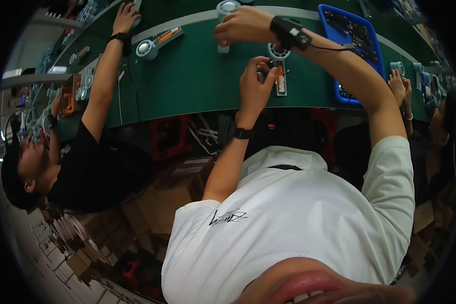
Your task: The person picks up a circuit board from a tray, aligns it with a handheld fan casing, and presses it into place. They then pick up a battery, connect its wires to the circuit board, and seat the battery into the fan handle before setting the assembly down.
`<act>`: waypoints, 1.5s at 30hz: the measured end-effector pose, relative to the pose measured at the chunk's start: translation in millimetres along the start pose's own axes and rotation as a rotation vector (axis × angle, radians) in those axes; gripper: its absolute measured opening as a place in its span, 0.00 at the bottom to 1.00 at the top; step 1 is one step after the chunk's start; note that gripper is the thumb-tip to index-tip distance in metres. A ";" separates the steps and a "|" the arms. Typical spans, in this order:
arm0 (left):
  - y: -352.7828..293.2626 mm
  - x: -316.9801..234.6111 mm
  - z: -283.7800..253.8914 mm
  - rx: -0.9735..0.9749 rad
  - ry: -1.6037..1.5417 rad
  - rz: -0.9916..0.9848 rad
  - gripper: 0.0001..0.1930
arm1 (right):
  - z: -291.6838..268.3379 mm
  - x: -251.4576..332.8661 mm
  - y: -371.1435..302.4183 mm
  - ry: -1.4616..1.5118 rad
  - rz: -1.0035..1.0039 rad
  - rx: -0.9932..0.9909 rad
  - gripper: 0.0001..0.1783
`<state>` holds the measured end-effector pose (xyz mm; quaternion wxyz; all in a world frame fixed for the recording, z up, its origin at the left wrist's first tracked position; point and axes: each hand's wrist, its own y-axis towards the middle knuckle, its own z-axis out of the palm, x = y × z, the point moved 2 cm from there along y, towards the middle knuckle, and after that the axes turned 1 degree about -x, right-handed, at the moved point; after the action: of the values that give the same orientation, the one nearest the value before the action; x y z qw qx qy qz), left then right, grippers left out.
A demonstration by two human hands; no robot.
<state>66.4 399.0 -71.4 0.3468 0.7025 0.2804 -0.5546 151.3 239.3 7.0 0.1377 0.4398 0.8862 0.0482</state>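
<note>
A light-blue handheld fan (228,7) is gripped in my right hand (244,25) at the far side of the green bench. Its round head shows above the fingers and its pale handle end below them; the middle is hidden. My left hand (257,83) is nearer to me, thumb and index finger curled at the left edge of a second fan's opened handle (281,91). An orange battery (281,76) lies in that handle, and the round fan head (278,51) is just beyond it. Small wire ends show by the fingertips.
A blue tray (331,76) of small dark parts stands to the right. Another opened fan (146,49) with an orange battery lies to the left on the green bench (187,83). Co-workers sit on both sides; the left one's hand (125,19) reaches far across.
</note>
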 end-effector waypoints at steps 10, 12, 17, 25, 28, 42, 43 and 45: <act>-1.7 -1.2 0.4 0.002 0.007 0.035 0.12 | -27.9 -14.5 -47.1 0.273 0.249 -0.054 0.26; 0.1 -3.5 0.6 -0.006 -0.007 -0.003 0.12 | -23.0 -86.1 -91.0 0.058 0.521 -0.175 0.24; 0.5 1.9 0.9 -0.018 -0.008 0.002 0.12 | -16.2 -165.4 -209.5 0.121 0.995 -0.365 0.37; 3.7 -0.2 2.7 0.008 0.003 0.022 0.13 | 75.4 -267.1 -245.5 0.011 1.279 0.052 0.29; 1.1 0.0 1.5 0.001 0.014 0.011 0.13 | 70.1 -248.5 -224.0 0.104 0.917 -0.222 0.20; 4.3 -1.0 1.7 0.021 0.008 0.010 0.15 | 73.2 -282.0 -133.8 -0.421 0.306 0.339 0.24; 3.3 -1.0 2.9 0.042 -0.007 0.005 0.15 | 75.5 -282.0 -131.4 -0.462 0.268 0.298 0.23; 0.5 -0.5 0.0 0.033 0.006 -0.002 0.15 | 74.8 -277.3 -115.5 -0.490 0.219 0.250 0.22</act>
<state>66.7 398.6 -70.8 0.3337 0.7093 0.2732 -0.5576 243.8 -53.5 -32.5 0.2861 0.5448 0.7730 -0.1544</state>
